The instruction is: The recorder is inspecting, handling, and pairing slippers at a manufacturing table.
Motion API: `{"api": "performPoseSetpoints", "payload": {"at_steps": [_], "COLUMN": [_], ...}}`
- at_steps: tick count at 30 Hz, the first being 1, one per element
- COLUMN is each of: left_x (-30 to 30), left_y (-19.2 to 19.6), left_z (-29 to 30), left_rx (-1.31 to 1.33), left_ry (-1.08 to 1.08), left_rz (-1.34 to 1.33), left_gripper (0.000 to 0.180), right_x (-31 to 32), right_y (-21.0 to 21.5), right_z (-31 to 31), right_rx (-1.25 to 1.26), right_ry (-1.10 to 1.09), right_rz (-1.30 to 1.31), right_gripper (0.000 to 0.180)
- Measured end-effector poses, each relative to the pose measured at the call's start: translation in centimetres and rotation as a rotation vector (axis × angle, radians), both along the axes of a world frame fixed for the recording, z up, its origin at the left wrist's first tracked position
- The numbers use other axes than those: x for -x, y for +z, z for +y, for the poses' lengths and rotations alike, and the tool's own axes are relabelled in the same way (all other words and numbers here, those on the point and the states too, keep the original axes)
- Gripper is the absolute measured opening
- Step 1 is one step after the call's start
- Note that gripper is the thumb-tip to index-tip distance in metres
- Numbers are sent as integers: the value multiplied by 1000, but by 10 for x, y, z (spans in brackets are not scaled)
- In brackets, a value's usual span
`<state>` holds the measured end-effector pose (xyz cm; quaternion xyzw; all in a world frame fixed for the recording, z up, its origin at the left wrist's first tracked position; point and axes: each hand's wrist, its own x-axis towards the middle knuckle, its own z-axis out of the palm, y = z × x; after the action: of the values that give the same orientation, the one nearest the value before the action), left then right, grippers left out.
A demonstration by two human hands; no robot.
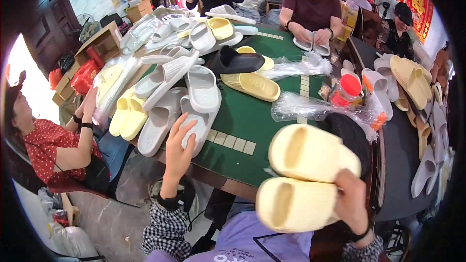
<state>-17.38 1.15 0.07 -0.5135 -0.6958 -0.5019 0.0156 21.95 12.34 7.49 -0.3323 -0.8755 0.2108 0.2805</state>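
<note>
Currently, the right hand (352, 198) is grasping a pair of pale yellow slippers (313, 157) at the lower right of the frame. Left of centre, the left hand (177, 154) is holding nothing, its loosely parted fingers pointing toward a grey slipper (205, 125); contact is not showing clearly. At upper right, a co-worker (310, 9) is handling light slippers (322, 50) by the green table (242, 119).

We grip a pair of pale yellow slippers (310, 195) in our right hand (353, 199), at the near right corner of the green table (242, 116). Our left hand (179, 157), fingers spread, is at a grey slipper (206, 122) by the near edge; whether it touches, we can't quite tell. Heaped slippers (170, 81) crowd the left edge.
</note>
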Motion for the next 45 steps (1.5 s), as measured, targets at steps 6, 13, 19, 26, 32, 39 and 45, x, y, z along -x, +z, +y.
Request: {"api": "performPoseSetpoints", "payload": {"at_steps": [6, 13, 19, 26, 32, 39, 45], "left_x": [-23, -52, -101, -153, -120, -100, -105], "left_y": [-3, -3, 11, 0, -13, -31, -35], "left_z": [-3, 0, 2, 3, 1, 3, 10], "left_rx": [-10, 24, 163, 376, 501, 501, 455], "left_ry": [32, 10, -305, -391, -119, -152, -199], "left_rz": [12, 4, -15, 445, 507, 357, 339], "left_gripper": [34, 32, 25, 34, 37, 56, 58], "right_x": [74, 67, 23, 18, 4, 4, 21], "right_y": [-45, -70, -80, -107, -83, -66, -85], "right_z": [21, 15, 40, 64, 28, 16, 34], "right_rx": [153, 211, 183, 168, 111, 446, 484], "right_ry": [-3, 113, -235, -181, 42, 345, -143], "right_rz": [-54, 69, -33, -52, -199, -30, -34], "right_gripper": [15, 54, 45, 47, 26, 31, 70]}}
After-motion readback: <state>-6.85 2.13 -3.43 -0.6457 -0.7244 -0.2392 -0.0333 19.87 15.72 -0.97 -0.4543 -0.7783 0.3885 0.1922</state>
